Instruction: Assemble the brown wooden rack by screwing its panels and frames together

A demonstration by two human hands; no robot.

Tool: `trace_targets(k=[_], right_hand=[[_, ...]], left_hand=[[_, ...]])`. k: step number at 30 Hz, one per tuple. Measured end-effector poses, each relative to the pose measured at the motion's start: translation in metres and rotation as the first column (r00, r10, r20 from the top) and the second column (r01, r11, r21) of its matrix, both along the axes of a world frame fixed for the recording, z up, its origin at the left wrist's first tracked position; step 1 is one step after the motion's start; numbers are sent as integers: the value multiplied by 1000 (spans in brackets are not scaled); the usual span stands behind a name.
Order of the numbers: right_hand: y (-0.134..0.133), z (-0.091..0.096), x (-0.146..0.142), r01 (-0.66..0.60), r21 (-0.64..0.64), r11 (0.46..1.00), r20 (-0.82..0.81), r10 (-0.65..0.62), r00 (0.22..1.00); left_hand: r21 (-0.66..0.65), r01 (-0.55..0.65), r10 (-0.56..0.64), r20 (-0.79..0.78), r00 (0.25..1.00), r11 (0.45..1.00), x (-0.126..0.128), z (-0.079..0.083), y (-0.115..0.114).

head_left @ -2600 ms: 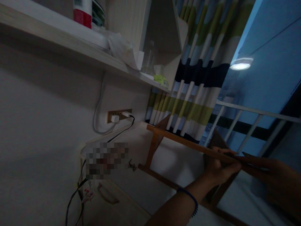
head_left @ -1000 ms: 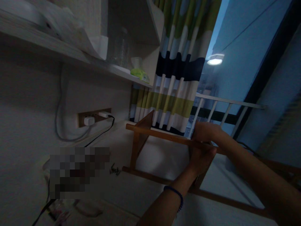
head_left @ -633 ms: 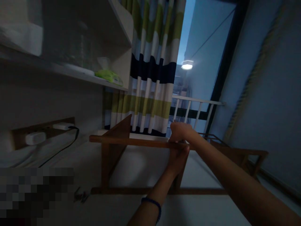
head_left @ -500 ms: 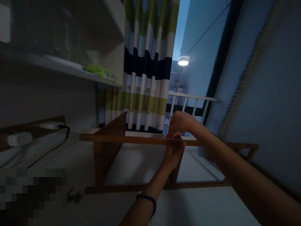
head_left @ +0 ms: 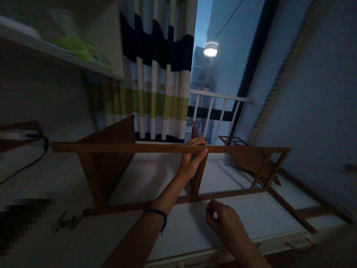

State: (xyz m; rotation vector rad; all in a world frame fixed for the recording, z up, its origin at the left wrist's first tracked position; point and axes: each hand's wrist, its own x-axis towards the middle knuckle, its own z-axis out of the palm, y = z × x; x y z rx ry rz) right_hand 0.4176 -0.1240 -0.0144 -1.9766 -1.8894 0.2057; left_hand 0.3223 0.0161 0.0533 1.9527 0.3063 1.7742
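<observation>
A brown wooden shelf frame (head_left: 125, 148) lies on its side on a white mattress (head_left: 156, 186). My left hand (head_left: 192, 158) grips the frame's top rail at the middle upright, fingers curled over the rail. My right hand (head_left: 223, 221) hovers lower, near the bottom rail, with thumb and fingers pinched together. What it pinches is too small and dark to make out. A dark band circles my left wrist.
A striped curtain (head_left: 156, 67) hangs behind the frame beside a white railing (head_left: 217, 108) and a lit lamp (head_left: 210, 49). A wall shelf (head_left: 55, 50) with a green pack juts out at upper left. More wooden frame parts (head_left: 251, 156) lie at right. Small loose parts (head_left: 67, 221) sit at lower left.
My right hand has left the top rail and dropped down toward the bottom rail. My left hand stays on the rail. The view has swung right.
</observation>
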Motion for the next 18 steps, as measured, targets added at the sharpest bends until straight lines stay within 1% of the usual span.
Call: trace_targets(k=[2,4,7,9,12,16,18], right_hand=[[12,-14,-1,14,-44,999,43,-12,999],[20,-21,-1,22,-38,999,65,-19,998],[26,-30,1,-3,48,999,37,2,999],[27,-34,3,-20,92,996,29,17,999],[28,-38,4,-37,129,991,43,31,999],[31,-40,3,-95,163,982,5,95,995],[33,-42,2,-101,184,978,-2,103,995]], left_hand=[[16,23,-24,14,1000,1000,2,-1,1],[1,68,-68,18,997,998,5,-2,2],[-42,157,-156,21,988,987,6,-3,3],[-41,192,-192,23,981,980,6,-3,3],[-11,197,-197,7,980,980,5,-3,4],[22,187,-186,-11,982,982,5,-3,6],[25,187,-187,-3,982,982,5,-3,7]])
